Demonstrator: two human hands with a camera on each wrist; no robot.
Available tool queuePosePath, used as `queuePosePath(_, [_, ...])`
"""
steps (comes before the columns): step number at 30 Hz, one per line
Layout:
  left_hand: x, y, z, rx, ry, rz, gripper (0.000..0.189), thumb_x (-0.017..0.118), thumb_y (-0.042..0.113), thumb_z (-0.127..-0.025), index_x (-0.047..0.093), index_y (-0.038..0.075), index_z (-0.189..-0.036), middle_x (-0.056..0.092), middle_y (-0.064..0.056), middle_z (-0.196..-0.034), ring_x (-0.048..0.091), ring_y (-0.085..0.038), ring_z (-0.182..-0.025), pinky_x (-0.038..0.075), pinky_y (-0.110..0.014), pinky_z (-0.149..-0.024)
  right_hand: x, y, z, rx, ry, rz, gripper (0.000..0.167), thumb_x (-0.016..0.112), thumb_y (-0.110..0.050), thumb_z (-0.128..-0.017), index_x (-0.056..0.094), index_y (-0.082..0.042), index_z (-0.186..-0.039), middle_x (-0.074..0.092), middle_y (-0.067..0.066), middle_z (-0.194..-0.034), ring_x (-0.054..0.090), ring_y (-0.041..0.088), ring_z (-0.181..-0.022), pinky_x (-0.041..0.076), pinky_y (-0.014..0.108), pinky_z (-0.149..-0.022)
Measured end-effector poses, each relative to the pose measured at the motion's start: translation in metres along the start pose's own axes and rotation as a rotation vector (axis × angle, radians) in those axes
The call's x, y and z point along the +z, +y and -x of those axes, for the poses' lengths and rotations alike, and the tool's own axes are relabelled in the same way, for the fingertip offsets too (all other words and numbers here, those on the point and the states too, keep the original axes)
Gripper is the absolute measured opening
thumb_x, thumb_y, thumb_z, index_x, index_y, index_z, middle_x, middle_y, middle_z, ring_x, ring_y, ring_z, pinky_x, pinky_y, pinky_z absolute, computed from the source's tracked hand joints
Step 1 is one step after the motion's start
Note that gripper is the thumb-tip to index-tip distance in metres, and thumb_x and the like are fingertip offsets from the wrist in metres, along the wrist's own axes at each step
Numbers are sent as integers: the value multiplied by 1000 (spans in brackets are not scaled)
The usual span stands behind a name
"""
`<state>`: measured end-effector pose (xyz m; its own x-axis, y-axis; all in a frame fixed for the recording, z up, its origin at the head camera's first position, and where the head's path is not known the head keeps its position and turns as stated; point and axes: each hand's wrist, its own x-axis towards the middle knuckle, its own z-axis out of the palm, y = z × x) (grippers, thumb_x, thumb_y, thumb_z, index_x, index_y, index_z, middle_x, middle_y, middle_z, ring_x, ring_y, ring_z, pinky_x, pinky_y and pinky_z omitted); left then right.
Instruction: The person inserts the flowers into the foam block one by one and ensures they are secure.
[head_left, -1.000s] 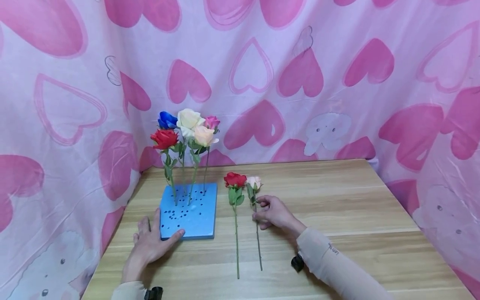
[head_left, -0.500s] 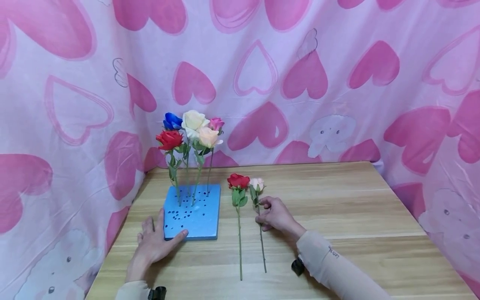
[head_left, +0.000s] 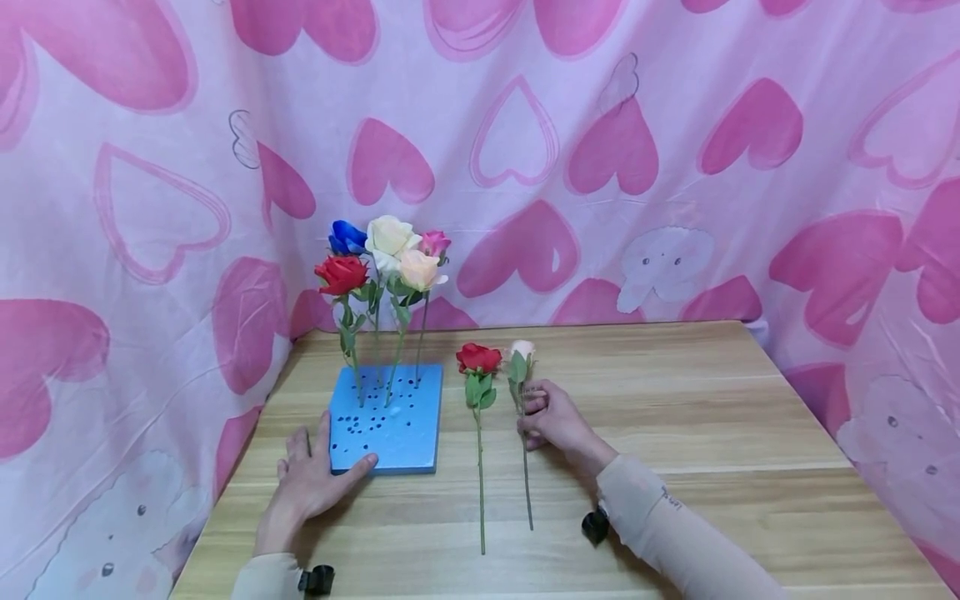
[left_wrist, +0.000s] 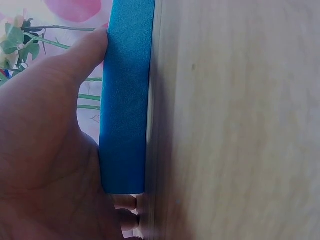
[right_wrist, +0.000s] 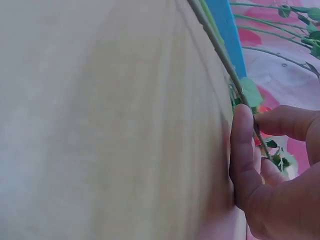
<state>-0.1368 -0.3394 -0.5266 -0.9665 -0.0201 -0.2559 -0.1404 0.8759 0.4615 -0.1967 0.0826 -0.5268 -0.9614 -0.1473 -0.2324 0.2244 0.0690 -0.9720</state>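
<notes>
My right hand [head_left: 557, 423] pinches the stem of a pale pink rose [head_left: 522, 350] between thumb and fingers, just below its leaves. In the right wrist view the thin stem [right_wrist: 225, 59] slants between thumb and fingertips, close over the table. A red rose [head_left: 478, 358] lies just left of it, bloom toward the back. My left hand [head_left: 303, 483] rests at the near left corner of a blue foam block [head_left: 408, 446], thumb on its top near the front edge, other fingers extended along its left side. In the left wrist view the thumb lies against the block's side [left_wrist: 126, 100].
Several artificial roses stand upright in the block's back holes: a red rose [head_left: 342, 275], a blue rose [head_left: 347, 237], a white rose [head_left: 390, 237], a peach rose [head_left: 420, 268] and a pink rose [head_left: 435, 243]. A heart-patterned cloth [head_left: 517, 50] hangs behind the wooden table [head_left: 675, 400].
The right hand has closed on the pale pink rose's stem and raised it slightly, turning its leaves. The left hand stays at the block. The whole head view has shifted a little.
</notes>
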Motion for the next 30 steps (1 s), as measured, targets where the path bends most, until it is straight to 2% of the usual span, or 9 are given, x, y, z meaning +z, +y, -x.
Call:
queuePosePath(2, [0,0,-1,-1,-1,-1,135,58,89,-95,-12,7,-177,-19,-45,-174,-16,-68,-161,-6,-83,-126,-4,-4,-2,-3,-16,-11,69,71,21,-92,46,2,-154,60,17,-111,70,27,-84,70,42,-64])
queuePosePath(6, [0,0,-2,-3,-4,-2,136,58,89,-95,-11,7,-177,-19,-46,-173,-16,-68,-161,-6,-83,-126,-11,-13,-4,-28,-52,5,70,70,16,-96,44,-4,-157,62,23,-119,72,33,-89,71,46,-69])
queuePosePath(13, [0,1,-2,-7,-6,-6,136,57,90,-95,-11,6,-177,-19,-46,-173,-16,-68,-161,-6,-83,-126,-16,-25,-8,-116,-95,47,69,69,8,-101,41,-9,-162,59,25,-128,72,33,-96,71,54,-78])
queuePosePath(20, [0,-1,-1,-7,-3,-19,136,57,90,-95,-12,6,-177,-18,-47,-173,-16,-68,-161,-6,-84,-126,-12,-44,-12,-193,-111,50,66,69,8,-102,43,-12,-159,59,33,-132,70,50,-110,70,57,-76])
queuePosePath(23, [0,-1,-1,-6,-3,-17,136,57,89,-95,-12,6,-177,-18,-47,-173,-15,-68,-161,-5,-84,-126,-9,-53,-13,-236,-124,42,63,67,9,-104,42,-13,-158,58,36,-132,72,41,-106,70,56,-77])
queuePosePath(27, [0,0,0,1,2,-5,135,58,88,-96,-12,6,-177,-18,-46,-173,-15,-68,-161,-6,-84,-125,-5,-64,-14,-280,-128,44,64,67,8,-106,42,-18,-159,60,34,-128,75,29,-101,70,61,-78])
queuePosePath(30, [1,0,0,8,7,2,134,59,87,-96,-11,6,-177,-18,-46,-174,-15,-67,-161,-6,-84,-125,0,-72,-14,-305,-129,44,64,68,6,-106,43,-22,-158,62,29,-123,77,29,-101,68,64,-78])
